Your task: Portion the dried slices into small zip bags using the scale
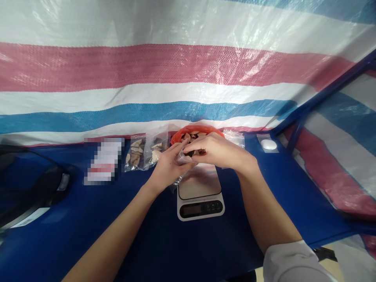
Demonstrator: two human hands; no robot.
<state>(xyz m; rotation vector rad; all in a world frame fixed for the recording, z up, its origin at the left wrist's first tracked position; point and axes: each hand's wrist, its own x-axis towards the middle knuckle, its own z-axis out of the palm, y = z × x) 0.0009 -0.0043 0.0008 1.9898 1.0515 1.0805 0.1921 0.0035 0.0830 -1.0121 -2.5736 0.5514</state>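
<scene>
Beyond the scale: with the clock centred on the kitchen scale [200, 207], both my hands work at 12, above its far edge.
Left hand: my left hand [167, 166] has its fingers closed round a small clear bag [182, 158], gripping it near the mouth.
Right hand: my right hand [216, 150] reaches in from 1 o'clock, fingers bent narrowly at that bag's mouth; I cannot tell whether they pinch anything.
Red bag: at 12, just past my fingers, the red bag [210, 129] stands open, with dried slices [194, 136] inside it.
Filled bags: two clear bags of slices [135, 152] lie side by side between 10 and 11, near my left hand.
Clear packaging: at 1 o'clock, partly behind my right hand, more clear plastic [236, 138].
White object: at 2, a rounded white object [268, 145], well apart.
Sheet: between 9 and 10, a pixelated white-and-red sheet [102, 160] on the blue tabletop [117, 219].
</scene>
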